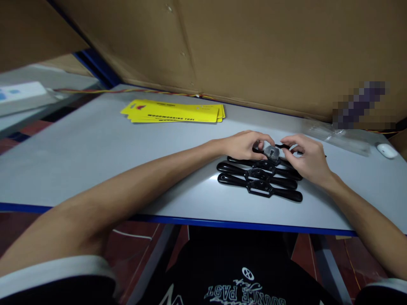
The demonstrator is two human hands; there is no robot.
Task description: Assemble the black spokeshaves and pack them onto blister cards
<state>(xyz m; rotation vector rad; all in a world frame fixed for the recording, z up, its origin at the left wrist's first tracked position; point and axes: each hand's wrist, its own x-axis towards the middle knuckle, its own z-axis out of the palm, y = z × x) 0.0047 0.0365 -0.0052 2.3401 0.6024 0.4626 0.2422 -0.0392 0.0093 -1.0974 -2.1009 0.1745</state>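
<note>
Both hands work at a black spokeshave with a grey metal blade (271, 152) at its middle, the farthest of a row of several. My left hand (246, 145) curls around its left side, thumb and fingers closed by the blade. From the right, my right hand (307, 156) pinches the tool's right side with thumb and fingertips. The fingers hide much of both handles. Nearer to me lie more black spokeshaves, among them a middle one (259, 173) and the nearest one (260, 186), handles pointing left and right.
Yellow cards (178, 112) printed "woodworking tool" are stacked at the back left. Flat see-through plastic (340, 137) and a white earbud case (387, 150) lie at the right. A brown board (238, 55) walls off the grey table (95, 156). A white power strip (25, 95) sits far left.
</note>
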